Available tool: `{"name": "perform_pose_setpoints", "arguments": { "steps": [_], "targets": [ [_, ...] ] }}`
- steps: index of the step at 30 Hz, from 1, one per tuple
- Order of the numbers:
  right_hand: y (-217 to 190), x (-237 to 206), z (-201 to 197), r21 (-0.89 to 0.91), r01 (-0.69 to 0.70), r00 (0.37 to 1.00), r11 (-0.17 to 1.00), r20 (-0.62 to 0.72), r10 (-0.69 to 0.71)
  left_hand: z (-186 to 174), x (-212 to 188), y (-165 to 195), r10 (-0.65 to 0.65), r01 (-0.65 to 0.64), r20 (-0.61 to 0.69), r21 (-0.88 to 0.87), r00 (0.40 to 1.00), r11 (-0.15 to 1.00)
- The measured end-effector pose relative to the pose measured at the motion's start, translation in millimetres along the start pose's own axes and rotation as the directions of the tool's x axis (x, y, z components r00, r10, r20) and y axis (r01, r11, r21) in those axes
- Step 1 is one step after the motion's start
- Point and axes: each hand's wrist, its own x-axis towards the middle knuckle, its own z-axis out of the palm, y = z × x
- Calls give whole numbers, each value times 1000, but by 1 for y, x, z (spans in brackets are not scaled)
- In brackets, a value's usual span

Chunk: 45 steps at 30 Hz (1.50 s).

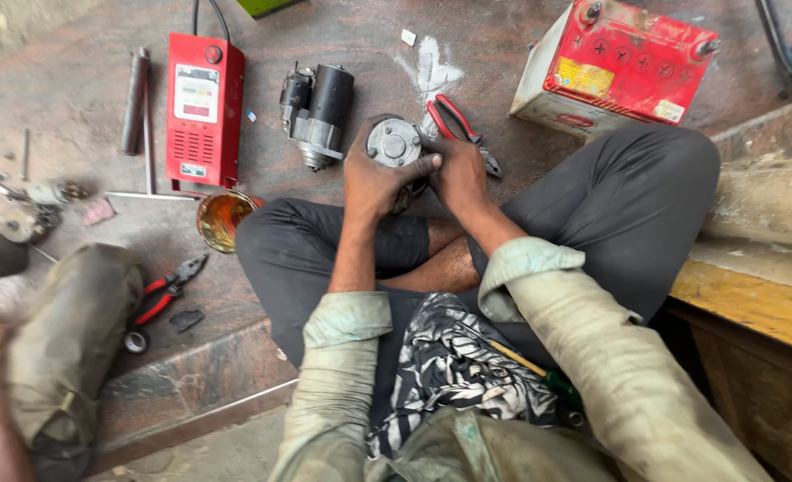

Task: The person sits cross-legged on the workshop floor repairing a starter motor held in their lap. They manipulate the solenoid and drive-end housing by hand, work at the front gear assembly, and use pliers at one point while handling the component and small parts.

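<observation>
I sit cross-legged on a stone floor. My left hand (374, 178) wraps around a round grey metal motor part (394, 142), its end plate facing up. My right hand (456, 174) presses against the same part from the right side, fingers closed on it. A black and silver starter motor (317, 114) lies on the floor just left of the hands. Red-handled pliers (457, 127) lie just beyond my right hand.
A red battery tester (203, 107) with cables sits at the left, a red-topped car battery (612, 64) at the upper right. A small cup of amber liquid (223, 219), second red pliers (165, 293), metal rods (134, 100) and a wooden bench (753, 295) surround me. Another person's sleeve (66, 339) is at the lower left.
</observation>
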Motion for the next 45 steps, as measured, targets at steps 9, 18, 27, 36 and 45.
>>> {"name": "perform_pose_setpoints", "arguments": {
  "steps": [9,18,27,36,45],
  "targets": [
    [15,-3,11,98,16,994,995,-109,-6,7,-1,-6,-60,61,13,-205,998,977],
    [24,19,7,-16,164,982,986,-93,-165,27,-10,-14,-45,18,-149,-176,988,984],
    [15,6,-7,53,57,998,997,-14,-56,27,-9,-12,9,-31,-149,-148,989,989],
    [10,-3,-11,107,28,1000,994,3,-29,22,-10,8,-47,29,-119,-148,992,989],
    [20,-3,8,127,-90,996,988,-7,92,23,-10,2,21,-43,-151,-140,988,989]
  ]
}}
